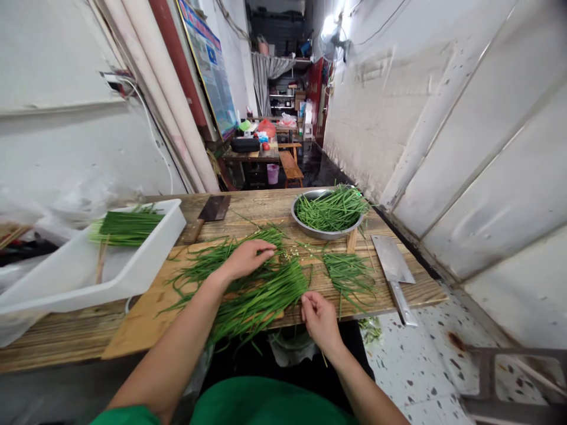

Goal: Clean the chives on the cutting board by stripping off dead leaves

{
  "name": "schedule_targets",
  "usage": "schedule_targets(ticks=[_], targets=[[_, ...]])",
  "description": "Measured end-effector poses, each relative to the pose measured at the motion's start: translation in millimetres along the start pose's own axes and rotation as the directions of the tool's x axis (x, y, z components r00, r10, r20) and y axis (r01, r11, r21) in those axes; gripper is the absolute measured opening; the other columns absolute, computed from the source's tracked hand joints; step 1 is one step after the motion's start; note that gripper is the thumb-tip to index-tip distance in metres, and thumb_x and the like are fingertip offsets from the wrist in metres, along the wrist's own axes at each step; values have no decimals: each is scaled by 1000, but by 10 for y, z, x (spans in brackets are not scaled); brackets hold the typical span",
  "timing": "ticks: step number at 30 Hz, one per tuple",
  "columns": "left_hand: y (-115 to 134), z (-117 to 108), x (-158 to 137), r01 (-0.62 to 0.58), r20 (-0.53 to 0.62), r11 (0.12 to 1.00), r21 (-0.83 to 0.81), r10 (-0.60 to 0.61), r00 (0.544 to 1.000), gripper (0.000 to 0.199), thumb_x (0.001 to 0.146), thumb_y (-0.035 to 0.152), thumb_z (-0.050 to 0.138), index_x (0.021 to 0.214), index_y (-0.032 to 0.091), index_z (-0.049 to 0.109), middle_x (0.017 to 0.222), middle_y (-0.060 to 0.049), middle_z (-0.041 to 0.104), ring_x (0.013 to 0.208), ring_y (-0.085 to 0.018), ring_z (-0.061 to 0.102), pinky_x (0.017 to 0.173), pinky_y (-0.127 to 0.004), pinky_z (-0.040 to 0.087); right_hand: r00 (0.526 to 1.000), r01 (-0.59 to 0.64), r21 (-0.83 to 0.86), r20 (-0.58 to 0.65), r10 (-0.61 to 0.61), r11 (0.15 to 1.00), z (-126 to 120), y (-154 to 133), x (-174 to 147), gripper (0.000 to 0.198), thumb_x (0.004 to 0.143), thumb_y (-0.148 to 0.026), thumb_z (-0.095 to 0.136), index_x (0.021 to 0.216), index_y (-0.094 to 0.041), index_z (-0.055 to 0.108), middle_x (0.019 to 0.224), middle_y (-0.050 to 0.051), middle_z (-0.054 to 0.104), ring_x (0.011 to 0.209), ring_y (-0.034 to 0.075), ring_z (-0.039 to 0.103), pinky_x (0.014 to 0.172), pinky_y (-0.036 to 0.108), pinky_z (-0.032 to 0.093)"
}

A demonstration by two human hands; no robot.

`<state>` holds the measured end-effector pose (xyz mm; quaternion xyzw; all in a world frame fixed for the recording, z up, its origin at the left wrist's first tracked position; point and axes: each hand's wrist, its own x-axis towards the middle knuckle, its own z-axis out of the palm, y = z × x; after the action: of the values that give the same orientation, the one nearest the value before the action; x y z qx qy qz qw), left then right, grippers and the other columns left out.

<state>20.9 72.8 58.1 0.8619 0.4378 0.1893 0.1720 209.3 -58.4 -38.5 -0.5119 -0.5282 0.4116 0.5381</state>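
A spread of garlic chives [266, 295] lies on a wooden cutting board [142, 321], its trimmed ends pointing right. Over the far part of the chives is my left hand [248, 258], thumb and fingers drawn together; whatever they pinch is too small to make out. My right hand [319, 319] is closed in a pinch at the table's front edge, by the ends of the chives, and its fingertips hide anything between them. Small pale trimmings [292, 254] lie just beyond. A smaller pile of chives [349, 273] sits to the right of the board.
A metal bowl [325, 234] heaped with chives stands at the back right. One cleaver [392, 260] lies on the right, another dark-bladed cleaver [215, 208] at the back left. On the left, a white plastic tray [146, 260] holds a chive bundle [130, 227].
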Motion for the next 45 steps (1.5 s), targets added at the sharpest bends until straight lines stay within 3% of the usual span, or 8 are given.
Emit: schedule_targets(ticks=[5,12,17,22,28,32,37,45], targets=[[-283,-109,135,239,-221,930,281,-180,959,29,78,35,49,94,18,67,94,-8,66,88,-23,58,80,-31,41,1000,-14,-5,2,14,1000,8,3,0,28,85,-41,42,70,-18,50,45,-5,43,37,9,38,37,20,29],[-398,38,357,201,-141,907,370,-159,977,16,71,31,56,71,21,69,78,-6,66,80,-20,57,74,-27,40,1000,-19,-11,13,19,1000,6,4,0,29,85,-42,41,69,-18,49,45,-6,42,37,9,38,36,20,27],[-387,77,390,248,-66,918,310,-239,969,21,70,37,56,70,21,69,67,-6,66,64,-18,57,62,-25,38,1000,-17,-9,10,17,1000,3,0,5,30,84,-43,42,69,-19,49,44,-6,42,37,10,39,38,20,30],[-264,36,348,176,-106,966,191,-157,982,18,70,30,53,67,19,67,71,-4,66,67,-17,57,60,-24,37,1000,-23,0,21,23,1000,3,-22,5,28,85,-40,42,70,-18,49,44,-6,41,38,10,39,38,20,29],[-49,212,205,174,7,979,-107,-174,985,28,71,29,49,89,15,66,68,-1,66,61,-14,57,60,-23,42,1000,7,1,8,-7,1000,0,-24,14,27,84,-39,43,68,-18,50,43,-5,42,38,9,39,38,20,31],[-2,349,163,193,-39,968,-162,-201,979,28,72,26,47,88,15,67,79,-3,69,71,-16,60,69,-25,44,1000,-3,-1,10,3,1000,-2,-17,14,28,84,-41,42,69,-18,50,44,-6,42,38,10,39,39,20,31],[25,410,174,207,-65,959,-195,-224,973,24,72,23,47,83,14,66,70,-2,68,62,-15,59,61,-24,44,1000,-27,14,15,27,1000,0,-28,7,27,84,-40,42,69,-19,49,45,-6,41,38,10,39,39,21,29],[51,437,198,230,-129,947,-226,-263,956,19,70,27,53,73,15,68,70,-3,68,67,-16,60,66,-25,44,1000,-14,7,16,14,1000,-13,-46,4,27,83,-40,43,68,-19,49,45,-6,42,39,10,40,40,21,30]])
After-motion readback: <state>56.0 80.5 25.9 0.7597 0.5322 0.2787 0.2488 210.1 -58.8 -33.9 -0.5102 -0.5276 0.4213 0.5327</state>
